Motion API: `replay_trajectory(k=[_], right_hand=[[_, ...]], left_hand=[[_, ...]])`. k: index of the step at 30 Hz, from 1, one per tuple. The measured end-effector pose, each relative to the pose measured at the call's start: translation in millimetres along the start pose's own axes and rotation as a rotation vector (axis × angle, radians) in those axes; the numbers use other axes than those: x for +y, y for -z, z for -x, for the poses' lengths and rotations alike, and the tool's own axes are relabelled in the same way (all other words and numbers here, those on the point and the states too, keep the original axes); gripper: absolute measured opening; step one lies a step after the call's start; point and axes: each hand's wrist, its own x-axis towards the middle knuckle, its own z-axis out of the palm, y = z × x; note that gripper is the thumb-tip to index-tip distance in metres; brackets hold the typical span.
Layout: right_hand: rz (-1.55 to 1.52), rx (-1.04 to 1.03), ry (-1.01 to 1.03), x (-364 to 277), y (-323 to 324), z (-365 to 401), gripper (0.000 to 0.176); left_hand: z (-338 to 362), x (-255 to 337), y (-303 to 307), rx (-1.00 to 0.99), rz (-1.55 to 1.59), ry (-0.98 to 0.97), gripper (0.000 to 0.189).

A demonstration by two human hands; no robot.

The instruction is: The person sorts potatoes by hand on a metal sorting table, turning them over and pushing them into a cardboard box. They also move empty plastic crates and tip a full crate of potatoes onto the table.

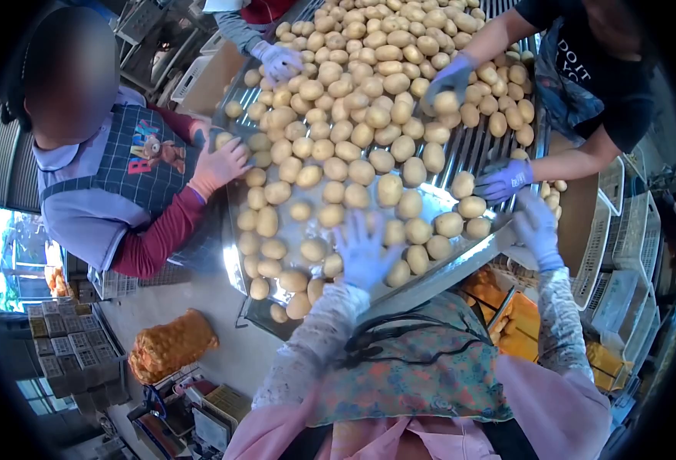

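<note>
Potatoes (pixel 361 170) lie spread over a metal sorting table (pixel 445 264). My left hand (pixel 366 251), in a pale lavender glove, reaches over the near part of the table among the potatoes. Its fingers are spread and nothing is gripped. Beyond the raised right rim, my right hand (pixel 536 228), gloved alike, is held with fingers stretched out and apart. No potato shows in it. Close by is a co-worker's gloved hand (pixel 506 180) on the slatted bars. That co-worker's other hand (pixel 451 80) is at a potato (pixel 446 103).
A person at the left has a bare-looking hand (pixel 221 165) by the potatoes; another gloved hand (pixel 278 61) works at the far side. A filled mesh sack (pixel 171 345) lies on the floor. Plastic crates (pixel 633 230) line the right, and stacked crates (pixel 69 337) stand at left.
</note>
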Motion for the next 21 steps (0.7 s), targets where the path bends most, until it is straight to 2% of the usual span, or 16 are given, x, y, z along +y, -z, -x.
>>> replay_trajectory(k=[1, 3, 6, 7, 8, 9, 10, 12, 13, 15, 16, 17, 18, 19, 20, 21], right_hand=[[-0.114, -0.101, 0.166, -20.1, -13.6, -11.5, 0.059], [-0.019, -0.181, 0.311, -83.2, -13.0, -26.4, 0.059], [0.027, -0.247, 0.343, -120.9, -63.2, -8.1, 0.064], [-0.048, -0.340, 0.358, -138.3, -70.0, -15.8, 0.067], [-0.122, -0.438, 0.372, -156.5, -76.2, -20.0, 0.069], [-0.129, -0.437, 0.378, -175.6, -85.0, -18.4, 0.069], [-0.194, -0.372, 0.410, -192.8, -96.2, -17.0, 0.071], [-0.254, -0.312, 0.456, -219.0, -113.3, -13.4, 0.072], [-0.301, -0.307, 0.497, -231.5, -120.5, -10.6, 0.070], [-0.349, -0.302, 0.547, -232.1, -125.4, -16.2, 0.068], [-0.382, -0.357, 0.644, -216.7, -125.0, -21.9, 0.064], [-0.413, -0.410, 0.742, -200.5, -124.6, -32.7, 0.061], [-0.382, -0.364, 0.827, -186.1, -111.6, -54.1, 0.043], [-0.408, -0.436, 0.752, -166.5, -109.4, -69.8, 0.034], [-0.436, -0.509, 0.671, -152.3, -108.5, -87.1, 0.027], [0.245, -0.808, 0.454, -175.3, -91.1, -120.4, 0.019]], left_hand=[[18.4, -0.5, 0.0, -0.028, 0.059, -0.085, 0.070], [71.9, -15.8, -0.7, -0.083, 0.146, -0.201, 0.066], [145.0, -67.3, 26.1, -0.181, 0.179, -0.227, 0.062], [147.8, -82.1, 38.8, -0.174, 0.167, -0.219, 0.062], [152.6, -92.7, 54.1, -0.171, 0.118, -0.047, 0.062], [156.9, -99.7, 64.3, -0.171, 0.072, 0.121, 0.061], [151.7, -109.3, 57.0, -0.164, 0.070, 0.124, 0.061], [132.0, -128.2, 26.8, 0.117, 0.019, 0.433, 0.061], [121.0, -119.9, 17.8, 0.121, 0.021, 0.443, 0.061], [96.1, -83.1, -6.2, -0.104, -0.611, 0.074, 0.067], [95.3, -63.1, 0.9, -0.103, -0.610, 0.083, 0.067], [94.6, -37.8, 21.7, -0.128, -0.254, 0.093, 0.069], [91.0, -25.5, 31.6, -0.142, 0.103, 0.097, 0.070], [93.7, -38.5, 33.6, -0.141, 0.106, 0.103, 0.070], [100.4, -66.7, 37.6, -0.225, 0.126, 0.027, 0.072], [106.9, -92.7, 36.5, -0.307, 0.145, -0.051, 0.075]])
